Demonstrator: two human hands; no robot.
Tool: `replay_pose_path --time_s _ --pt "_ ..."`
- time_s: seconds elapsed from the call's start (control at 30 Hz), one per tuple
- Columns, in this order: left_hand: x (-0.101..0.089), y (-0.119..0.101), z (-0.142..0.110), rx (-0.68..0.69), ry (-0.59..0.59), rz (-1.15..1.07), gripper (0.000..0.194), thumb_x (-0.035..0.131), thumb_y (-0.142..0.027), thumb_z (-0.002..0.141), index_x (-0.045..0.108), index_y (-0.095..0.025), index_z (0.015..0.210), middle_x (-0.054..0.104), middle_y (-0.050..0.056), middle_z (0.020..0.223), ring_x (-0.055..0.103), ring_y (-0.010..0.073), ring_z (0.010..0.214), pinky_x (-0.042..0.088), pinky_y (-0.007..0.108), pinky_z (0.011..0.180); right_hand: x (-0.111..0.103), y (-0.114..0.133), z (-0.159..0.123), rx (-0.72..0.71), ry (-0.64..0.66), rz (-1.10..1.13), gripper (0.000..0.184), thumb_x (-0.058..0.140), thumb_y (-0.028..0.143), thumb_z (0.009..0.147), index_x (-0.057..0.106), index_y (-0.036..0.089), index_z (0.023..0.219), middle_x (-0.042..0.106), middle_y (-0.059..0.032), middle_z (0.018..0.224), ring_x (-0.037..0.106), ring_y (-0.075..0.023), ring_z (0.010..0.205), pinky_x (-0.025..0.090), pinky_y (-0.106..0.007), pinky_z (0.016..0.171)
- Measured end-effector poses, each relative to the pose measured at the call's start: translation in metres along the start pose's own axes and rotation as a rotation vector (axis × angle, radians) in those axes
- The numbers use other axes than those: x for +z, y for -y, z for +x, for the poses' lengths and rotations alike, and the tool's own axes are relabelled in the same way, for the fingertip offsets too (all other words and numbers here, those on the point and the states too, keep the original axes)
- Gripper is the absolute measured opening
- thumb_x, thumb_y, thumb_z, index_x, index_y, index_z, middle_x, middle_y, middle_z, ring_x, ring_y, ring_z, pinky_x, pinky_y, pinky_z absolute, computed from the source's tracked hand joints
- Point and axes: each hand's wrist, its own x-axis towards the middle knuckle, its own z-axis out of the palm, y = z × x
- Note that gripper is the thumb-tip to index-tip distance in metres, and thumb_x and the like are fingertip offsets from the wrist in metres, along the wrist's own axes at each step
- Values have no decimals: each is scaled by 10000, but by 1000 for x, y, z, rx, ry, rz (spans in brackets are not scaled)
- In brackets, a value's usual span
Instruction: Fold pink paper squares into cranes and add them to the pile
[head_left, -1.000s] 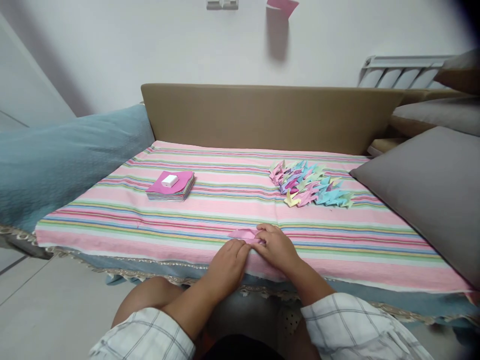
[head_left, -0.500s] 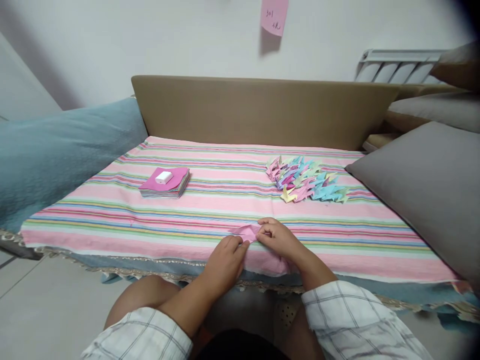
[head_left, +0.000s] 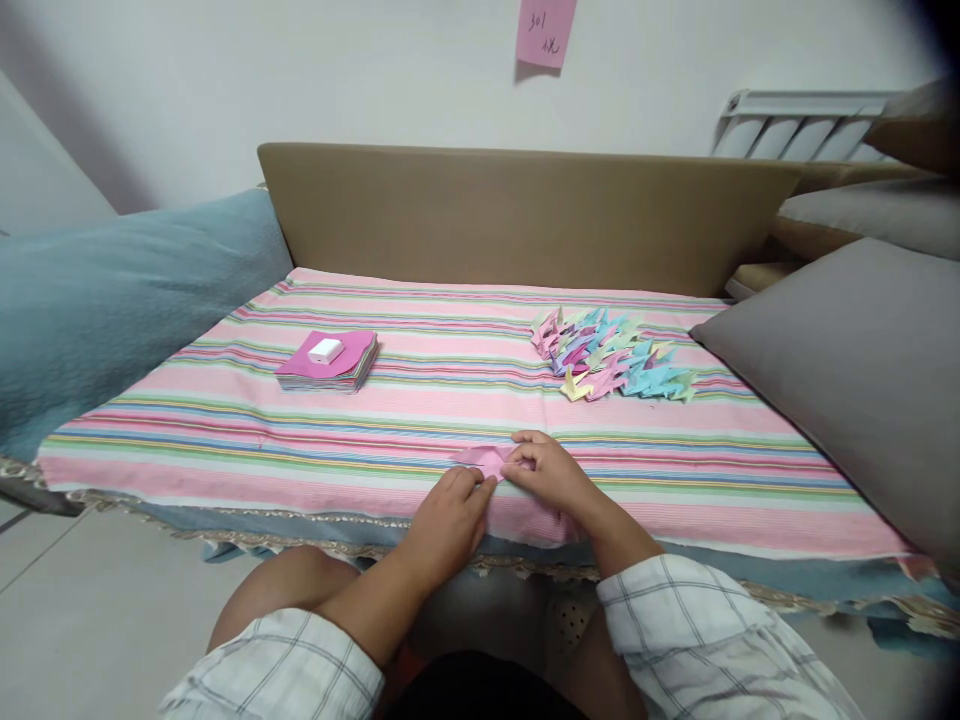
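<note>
A small pink sheet of origami paper [head_left: 489, 458], partly folded, lies on the striped cloth [head_left: 420, 420] near its front edge. My left hand [head_left: 448, 512] grips the paper's near edge, thumb and fingers closed on it. From the right, my right hand [head_left: 547, 474] pinches the same paper between thumb and forefinger. The fingers cover part of the folds. Beyond my right hand lies a cluster of folded paper cranes [head_left: 600, 362] in pink, blue, yellow, green and purple.
Left of centre sits a stack of coloured paper [head_left: 330, 375] with a small white block [head_left: 325, 351] on top. A grey cushion [head_left: 855, 370] leans at the right, a blue armrest [head_left: 150, 270] stands at the left. Behind rises a brown backrest [head_left: 525, 215]; a pink note [head_left: 545, 35] hangs above.
My right thumb and forefinger have shifted slightly left over the pink paper, covering more of its right part. My left hand stays nearly still. The whole view has tilted a little.
</note>
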Motion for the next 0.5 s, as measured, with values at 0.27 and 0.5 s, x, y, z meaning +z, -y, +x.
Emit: replay_pose_path --time_s 0.27,0.5 --pt "1 4 0 -23 -27 0 371 461 -128 813 506 -164 1179 550 94 1023 489 217 950 468 369 826 -1 -8 2 -45 78 -82 144 691 209 696 698 193 839 520 -110 1218 486 -254 1134 381 -396 958" --pt "4 5 1 -46 -60 25 324 487 -187 836 524 -184 1157 569 84 1003 507 213 939 468 357 814 0 -10 3 -85 113 -113 136 669 217 726 687 195 860 500 -100 1235 455 -246 1156 356 -388 980"
